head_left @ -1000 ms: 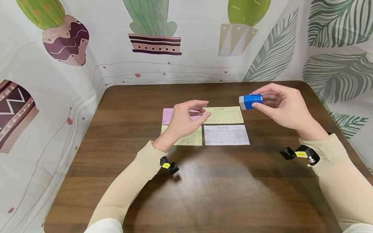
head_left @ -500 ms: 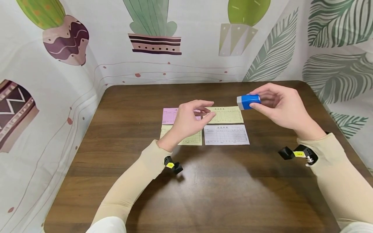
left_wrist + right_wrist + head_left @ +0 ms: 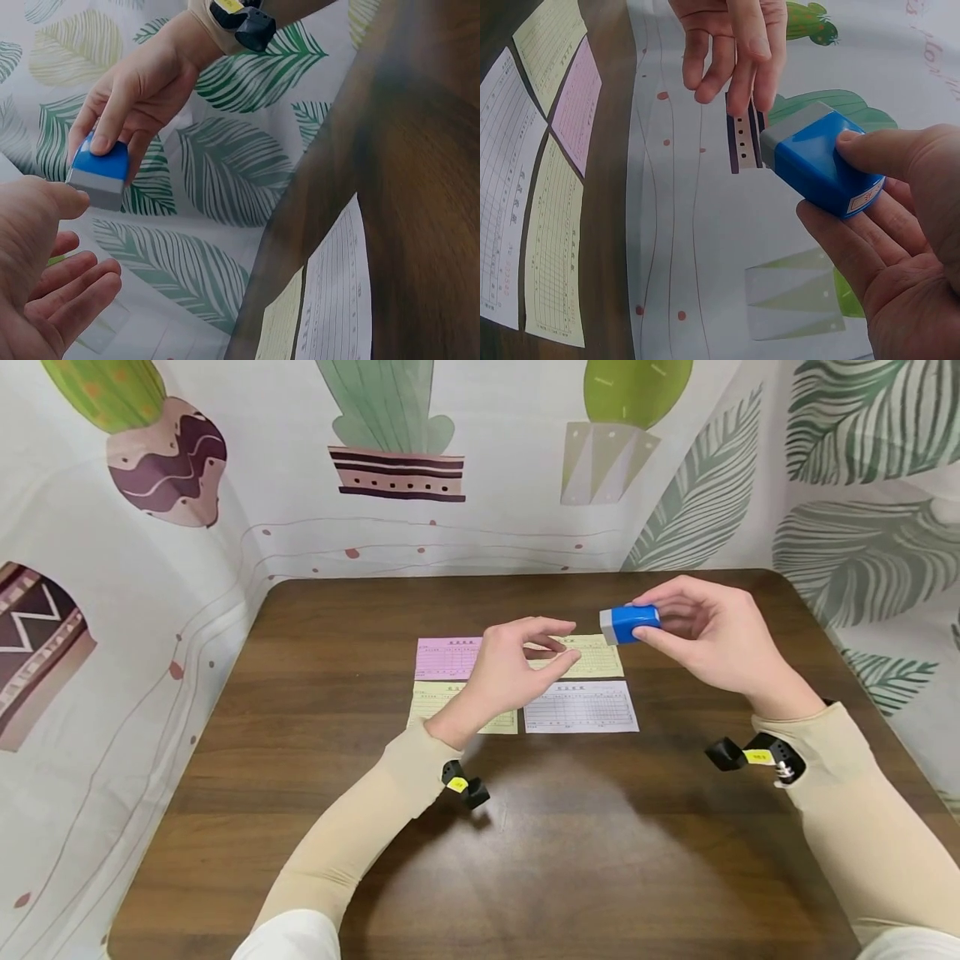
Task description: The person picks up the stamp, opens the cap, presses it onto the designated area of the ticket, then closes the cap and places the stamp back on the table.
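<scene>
My right hand [image 3: 708, 631] pinches a blue stamp [image 3: 636, 623] between thumb and fingers, above the table's far right part. Its grey cap [image 3: 801, 126] points left, toward my other hand. A small red-marked label [image 3: 864, 196] shows on the stamp's other end in the right wrist view. My left hand [image 3: 510, 664] hovers over the slips, thumb and fingers apart, with nothing between them. A small gap separates its fingertips from the cap in the head view. Beneath lie a pink slip [image 3: 444, 660], a yellow slip [image 3: 600, 660], another yellow slip [image 3: 431, 702] and a white slip [image 3: 581, 708].
The slips lie close together in two rows on the brown wooden table [image 3: 300, 793]. Behind the table hangs a white cloth [image 3: 510, 527] printed with cacti and leaves. Each wrist wears a black camera strap.
My left hand has moved right, toward the stamp, with its fingers still apart. My right hand has shifted slightly left with the stamp. The gap between them has narrowed.
</scene>
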The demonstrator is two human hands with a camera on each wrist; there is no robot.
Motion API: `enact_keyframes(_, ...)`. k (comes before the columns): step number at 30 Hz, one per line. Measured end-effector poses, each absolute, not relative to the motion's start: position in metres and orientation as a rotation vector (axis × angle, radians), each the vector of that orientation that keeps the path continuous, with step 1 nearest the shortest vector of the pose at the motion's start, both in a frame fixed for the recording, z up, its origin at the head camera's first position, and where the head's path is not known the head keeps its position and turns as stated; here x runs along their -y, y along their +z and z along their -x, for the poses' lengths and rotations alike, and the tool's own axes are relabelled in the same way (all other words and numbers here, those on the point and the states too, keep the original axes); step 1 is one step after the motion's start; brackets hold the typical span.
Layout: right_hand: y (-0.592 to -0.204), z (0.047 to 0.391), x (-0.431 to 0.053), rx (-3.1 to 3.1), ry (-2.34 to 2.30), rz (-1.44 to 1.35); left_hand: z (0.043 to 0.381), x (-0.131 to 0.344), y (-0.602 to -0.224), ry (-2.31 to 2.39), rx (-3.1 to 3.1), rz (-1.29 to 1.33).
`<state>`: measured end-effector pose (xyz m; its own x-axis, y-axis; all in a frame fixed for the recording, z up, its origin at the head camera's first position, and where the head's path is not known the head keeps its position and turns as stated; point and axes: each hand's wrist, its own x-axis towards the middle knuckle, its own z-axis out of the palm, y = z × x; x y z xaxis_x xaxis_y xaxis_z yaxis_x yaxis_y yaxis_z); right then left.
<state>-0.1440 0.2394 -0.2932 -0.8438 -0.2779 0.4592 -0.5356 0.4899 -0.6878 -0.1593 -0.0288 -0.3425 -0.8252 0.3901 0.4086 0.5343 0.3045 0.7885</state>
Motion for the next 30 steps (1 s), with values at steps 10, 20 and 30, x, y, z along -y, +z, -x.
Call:
enact_keyframes(10, -0.295, 0.144, -0.234, 2.453, 1.296, -0.728, 0.157, 0.02, -0.34, -1.564, 2.409, 0.887)
enact_keyframes(20, -0.297, 0.142, -0.233, 2.469, 1.285, -0.728, 0.157, 0.016, -0.336, -1.53, 2.413, 0.906)
enact_keyframes(30, -0.298, 0.141, -0.231, 2.451, 1.333, -0.775, 0.156, 0.013, -0.335, -1.541, 2.415, 0.903)
